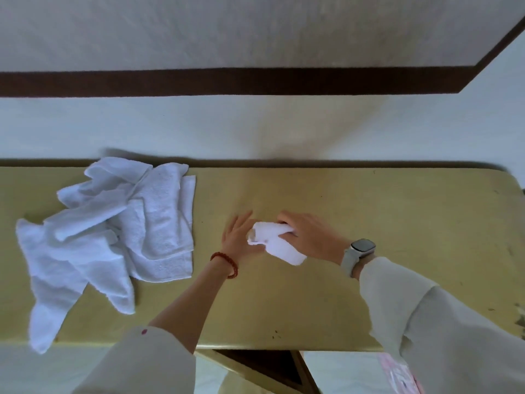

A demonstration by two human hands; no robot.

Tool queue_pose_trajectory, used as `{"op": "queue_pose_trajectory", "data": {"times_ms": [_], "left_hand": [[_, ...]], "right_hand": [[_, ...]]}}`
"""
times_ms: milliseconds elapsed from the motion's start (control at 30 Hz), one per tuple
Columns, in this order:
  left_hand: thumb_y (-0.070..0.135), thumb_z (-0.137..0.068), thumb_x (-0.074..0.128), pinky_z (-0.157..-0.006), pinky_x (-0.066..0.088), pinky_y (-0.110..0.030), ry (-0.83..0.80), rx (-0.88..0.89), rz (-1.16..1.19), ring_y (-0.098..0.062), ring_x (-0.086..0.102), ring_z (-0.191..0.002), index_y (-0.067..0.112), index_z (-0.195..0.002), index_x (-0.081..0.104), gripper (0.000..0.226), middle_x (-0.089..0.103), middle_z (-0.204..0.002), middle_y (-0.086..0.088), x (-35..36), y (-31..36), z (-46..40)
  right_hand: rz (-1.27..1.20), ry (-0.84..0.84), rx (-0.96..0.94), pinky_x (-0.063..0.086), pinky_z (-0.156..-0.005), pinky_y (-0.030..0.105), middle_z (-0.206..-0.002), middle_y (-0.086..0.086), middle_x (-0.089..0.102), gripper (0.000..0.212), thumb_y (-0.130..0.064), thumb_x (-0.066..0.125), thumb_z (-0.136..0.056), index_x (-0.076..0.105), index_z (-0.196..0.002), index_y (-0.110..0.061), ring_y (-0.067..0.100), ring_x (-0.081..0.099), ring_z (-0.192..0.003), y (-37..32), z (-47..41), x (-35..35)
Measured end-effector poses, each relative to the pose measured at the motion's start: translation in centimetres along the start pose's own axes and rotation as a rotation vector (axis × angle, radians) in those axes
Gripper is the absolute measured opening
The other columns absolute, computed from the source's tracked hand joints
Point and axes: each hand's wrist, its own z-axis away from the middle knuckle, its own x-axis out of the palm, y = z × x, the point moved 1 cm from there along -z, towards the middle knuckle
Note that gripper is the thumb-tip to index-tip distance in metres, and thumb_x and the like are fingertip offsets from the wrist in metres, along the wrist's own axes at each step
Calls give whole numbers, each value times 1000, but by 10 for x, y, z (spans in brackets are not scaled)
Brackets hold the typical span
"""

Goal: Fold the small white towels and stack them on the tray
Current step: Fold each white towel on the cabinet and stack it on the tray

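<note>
My right hand [308, 234] gripping a rolled white towel [277, 242] mid yellow surface [369, 211], my left hand [238, 237] fingers straight, pressed against its end, loose towel pile [113, 223] at left

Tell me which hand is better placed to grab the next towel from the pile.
Left, probably. The left hand lies open beside the rolled towel and on the side of the towel pile. The right hand grips the roll and sits farther from the pile.
</note>
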Motion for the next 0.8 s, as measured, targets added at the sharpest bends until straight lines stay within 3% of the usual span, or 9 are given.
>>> {"op": "queue_pose_trajectory", "data": {"times_ms": [67,133,233,300,367,533,633,733,800], "left_hand": [[8,-77,70,-99,31,-25,-12,-13,330,-19,32,-133,14,-124,53,50,39,-141,-1,-22,11,15],[19,-69,72,-84,39,-20,41,-18,557,-17,51,-112,16,-116,59,49,57,-119,-1,-48,21,34],[28,-72,72,-77,49,-23,215,-50,887,-16,57,-90,15,-90,63,24,63,-88,1,-84,31,65],[18,-86,61,-67,53,-23,357,-55,1096,-17,59,-84,14,-87,62,4,63,-84,1,-105,36,89],[20,-91,55,-64,51,-24,512,-66,1195,-14,59,-80,15,-92,63,9,63,-84,1,-124,37,116],[40,-93,47,-77,44,-25,920,-103,993,-12,57,-84,14,-97,60,29,63,-86,4,-163,12,190],[26,-100,33,-68,40,-15,1128,-83,736,-2,50,-72,20,-83,47,23,52,-77,10,-189,-7,255],[27,-100,27,-53,37,-7,1215,-127,603,-6,50,-72,15,-95,40,19,51,-79,9,-206,-42,329],[30,-100,26,-57,39,-10,1254,-176,660,-10,50,-77,11,-106,39,24,51,-85,8,-215,-70,383]], "right_hand": [[-38,55,-46,32,-59,28,-83,2,57,16,-17,48,-91,52,-105,-12,22,51,-74,-17,5,-16],[-185,140,-41,35,-60,26,-84,0,57,13,-17,52,-89,53,-101,-10,21,52,-75,-36,6,-34],[-429,232,-5,37,-61,24,-81,1,53,11,-15,55,-89,52,-96,-6,18,49,-73,-66,-1,-56],[-513,247,-39,36,-58,21,-78,-2,52,9,-14,54,-90,50,-94,-8,13,48,-68,-93,-3,-62],[-582,256,-86,35,-53,16,-75,-5,48,7,-13,53,-91,47,-91,-10,8,46,-64,-125,-3,-59],[-729,244,-234,34,-49,9,-69,-6,47,13,-19,46,-95,50,-83,-16,-1,45,-54,-219,9,-27],[-725,257,-310,35,-53,10,-59,-7,45,26,-21,40,-98,47,-74,-11,-2,45,-52,-280,24,1],[-629,293,-470,38,-57,25,-57,2,48,21,-18,45,-95,47,-76,-13,12,47,-57,-346,45,37],[-569,311,-567,35,-56,30,-53,-2,42,21,-15,49,-93,46,-73,-20,11,42,-53,-397,62,67]]}}
